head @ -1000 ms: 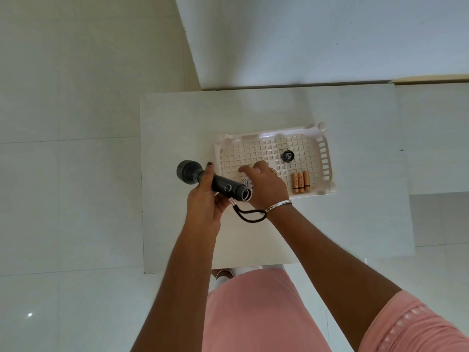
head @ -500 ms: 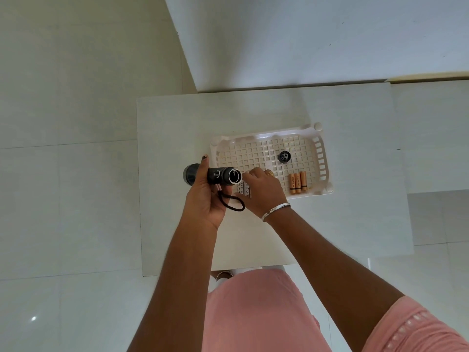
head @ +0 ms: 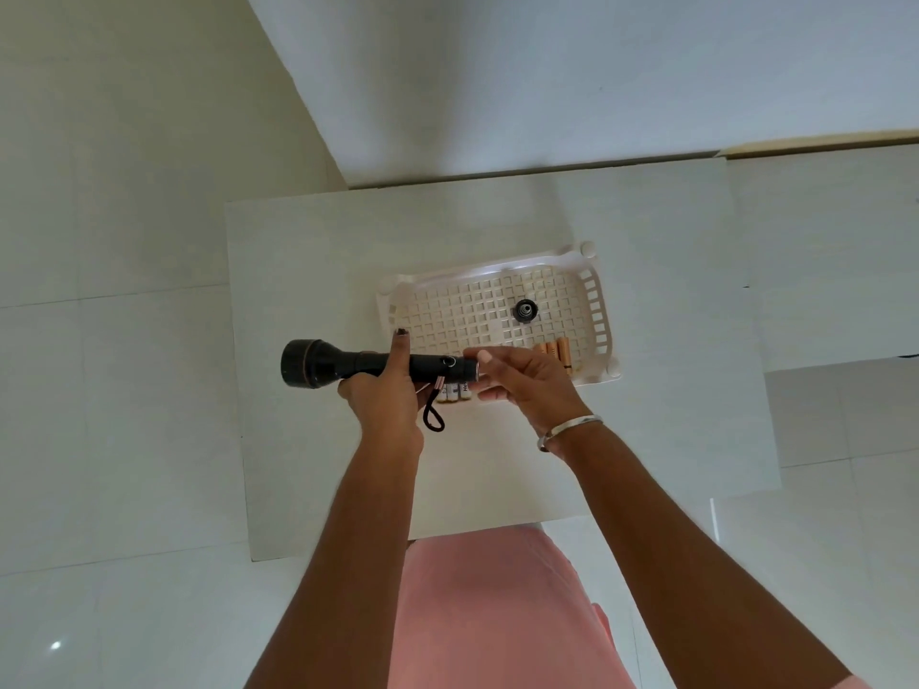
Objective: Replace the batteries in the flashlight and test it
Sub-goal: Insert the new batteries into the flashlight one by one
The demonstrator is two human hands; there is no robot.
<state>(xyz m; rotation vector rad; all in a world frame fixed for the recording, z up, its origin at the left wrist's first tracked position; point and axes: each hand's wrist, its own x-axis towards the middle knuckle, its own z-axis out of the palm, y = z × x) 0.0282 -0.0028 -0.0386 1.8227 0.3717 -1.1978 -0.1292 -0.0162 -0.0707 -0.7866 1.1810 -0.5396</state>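
My left hand (head: pixel 383 400) grips the black flashlight (head: pixel 323 365) around its barrel. The flashlight lies level above the table, lens head to the left and tail end to the right, and its wrist loop (head: pixel 433 415) dangles below. My right hand (head: pixel 527 385) is at the tail end, thumb tip against the opening and fingers curled beneath; anything in them is hidden. The black tail cap (head: pixel 524 310) sits in the white tray (head: pixel 599 310). Several orange batteries (head: pixel 554 351) lie at the tray's front right. White batteries (head: pixel 453 391) show just under the flashlight barrel.
The tray stands on a small white table (head: pixel 308 261) against a pale wall (head: pixel 547 82). White floor tiles (head: pixel 114 415) surround the table. My pink clothing (head: pixel 487 614) fills the bottom centre, at the table's near edge.
My left hand has swung the flashlight level, so its tail points right instead of toward me. My right hand has come up from the white batteries to the tail opening.
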